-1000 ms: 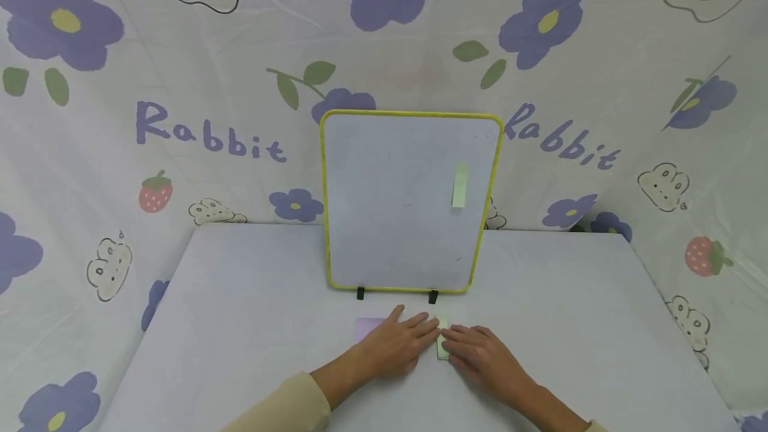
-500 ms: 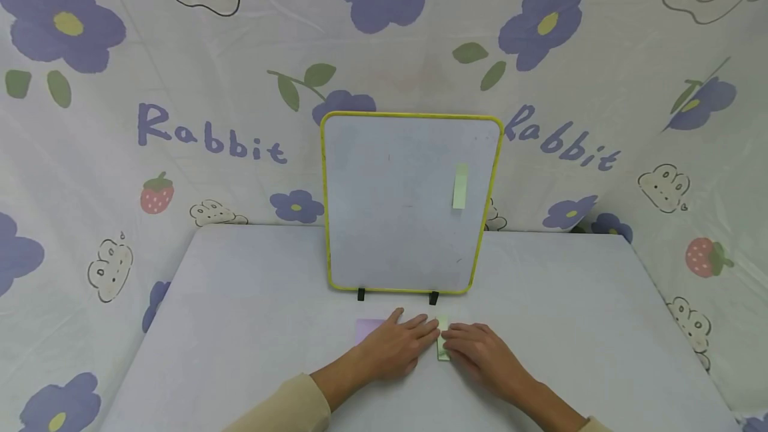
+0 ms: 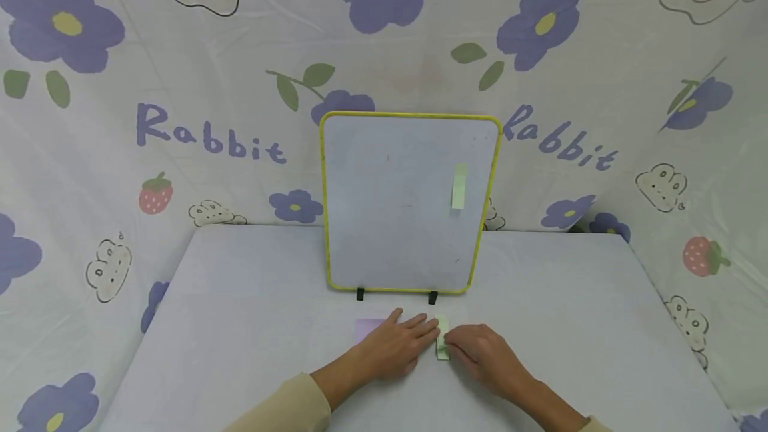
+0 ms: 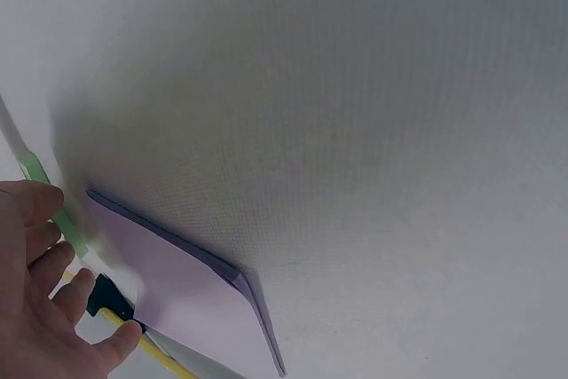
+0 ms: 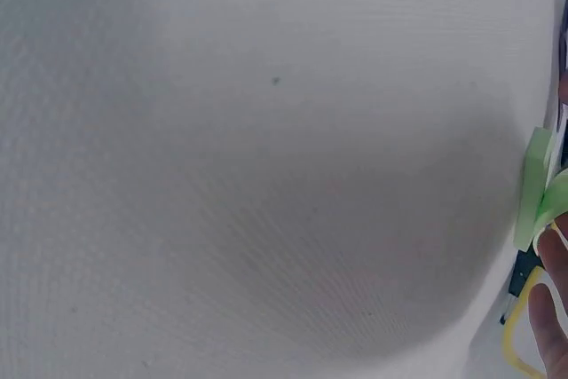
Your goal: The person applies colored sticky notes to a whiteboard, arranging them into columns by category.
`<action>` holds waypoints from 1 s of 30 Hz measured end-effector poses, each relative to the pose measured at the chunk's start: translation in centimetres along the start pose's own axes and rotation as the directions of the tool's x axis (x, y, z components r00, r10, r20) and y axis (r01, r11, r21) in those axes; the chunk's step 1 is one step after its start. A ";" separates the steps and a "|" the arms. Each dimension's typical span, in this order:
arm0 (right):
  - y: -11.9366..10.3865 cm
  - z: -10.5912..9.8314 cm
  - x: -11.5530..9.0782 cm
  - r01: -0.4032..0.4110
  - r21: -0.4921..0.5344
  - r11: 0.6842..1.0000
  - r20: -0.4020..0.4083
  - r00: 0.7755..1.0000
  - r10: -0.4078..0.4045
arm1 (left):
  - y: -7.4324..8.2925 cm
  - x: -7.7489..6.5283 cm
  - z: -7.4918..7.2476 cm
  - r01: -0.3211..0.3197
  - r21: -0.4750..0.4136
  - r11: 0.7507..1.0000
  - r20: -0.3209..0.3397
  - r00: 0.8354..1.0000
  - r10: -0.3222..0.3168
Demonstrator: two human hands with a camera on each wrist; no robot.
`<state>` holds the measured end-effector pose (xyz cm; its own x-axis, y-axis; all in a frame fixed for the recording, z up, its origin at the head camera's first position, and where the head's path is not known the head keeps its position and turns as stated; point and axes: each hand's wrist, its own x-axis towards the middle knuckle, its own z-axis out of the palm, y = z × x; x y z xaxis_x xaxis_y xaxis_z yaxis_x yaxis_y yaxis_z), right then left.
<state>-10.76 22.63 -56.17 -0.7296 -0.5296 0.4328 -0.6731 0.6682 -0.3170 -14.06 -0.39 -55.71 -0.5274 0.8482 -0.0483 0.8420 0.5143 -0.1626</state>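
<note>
A narrow light-green sticky-note pad (image 3: 442, 356) lies on the white table between both hands. My right hand (image 3: 485, 354) pinches the top sheet (image 5: 556, 200), which bends up from the pad's near end in the right wrist view. My left hand (image 3: 397, 347) is spread palm down, its fingertips at the left edge of the green pad. Partly under that hand is a purple sticky-note pad (image 3: 367, 330), seen larger in the left wrist view as a thick lilac pad (image 4: 191, 286) beside the spread fingers.
Behind the hands a yellow-framed whiteboard (image 3: 390, 239) stands on small black feet (image 3: 360, 294). One green sticky note (image 3: 459, 190) hangs on its right side. A printed fabric backdrop (image 3: 414, 72) with flowers and rabbits encloses the white table (image 3: 252, 312) at the back and sides.
The right fingers have closed on the green pad's top sheet and bent its near end upward. The left hand stays in place.
</note>
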 end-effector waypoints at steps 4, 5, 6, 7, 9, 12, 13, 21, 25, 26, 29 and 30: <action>-0.2 -0.4 0.2 -0.059 0.007 0.998 -0.006 0.998 0.059 | 0.0 -0.1 0.1 0.001 0.013 1.000 -0.009 1.000 -0.001; -0.3 -0.6 0.3 -0.070 0.009 0.998 -0.012 0.997 0.070 | 0.0 -0.1 0.1 0.001 0.016 1.000 -0.010 1.000 -0.001; -0.2 -0.7 0.4 -0.081 0.014 0.997 -0.019 0.997 0.081 | 0.0 -0.1 0.1 0.001 0.018 1.000 -0.012 1.000 0.000; -0.2 -0.8 0.6 -0.087 0.019 0.996 -0.027 0.996 0.088 | 0.0 -0.1 0.2 0.001 0.021 1.000 -0.012 1.000 0.000; -0.1 -1.1 0.8 -0.088 0.032 0.996 -0.047 0.995 0.090 | 0.0 0.0 0.2 0.001 0.017 1.000 -0.012 1.000 -0.001; 0.1 -1.5 1.1 -0.101 0.079 0.992 -0.066 0.992 0.107 | 0.1 0.1 0.4 0.001 0.013 1.000 -0.012 1.000 -0.001; 0.1 -1.6 1.2 -0.109 0.097 0.989 -0.068 0.991 0.116 | 0.1 0.1 0.4 0.002 0.012 1.000 -0.012 1.000 -0.001; 0.8 -2.8 2.7 -0.142 0.123 0.982 -0.142 0.977 0.159 | 0.2 0.3 0.4 0.000 0.028 1.000 -0.015 1.000 0.000; 1.1 -3.3 3.6 -0.112 0.088 0.990 -0.206 0.970 0.128 | 0.3 0.4 0.3 -0.002 0.019 1.000 -0.009 1.000 0.002; 1.2 -3.4 3.9 -0.108 0.081 0.991 -0.219 0.968 0.123 | 0.3 0.4 0.2 -0.003 0.016 1.000 -0.008 1.000 0.003; 1.3 -3.8 4.8 -0.106 0.064 0.992 -0.247 0.962 0.119 | 0.3 0.4 0.1 -0.004 0.008 1.000 -0.006 1.000 0.004; 1.4 -3.9 5.1 -0.103 0.062 0.993 -0.260 0.959 0.115 | 0.3 0.4 0.1 -0.005 0.006 1.000 -0.007 1.000 0.005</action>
<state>-14.95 22.89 -51.09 -0.7457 -0.2949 0.5976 -0.6006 0.6857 -0.4112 -14.07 0.12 -55.87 -0.5227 0.8514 -0.0423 0.8438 0.5097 -0.1682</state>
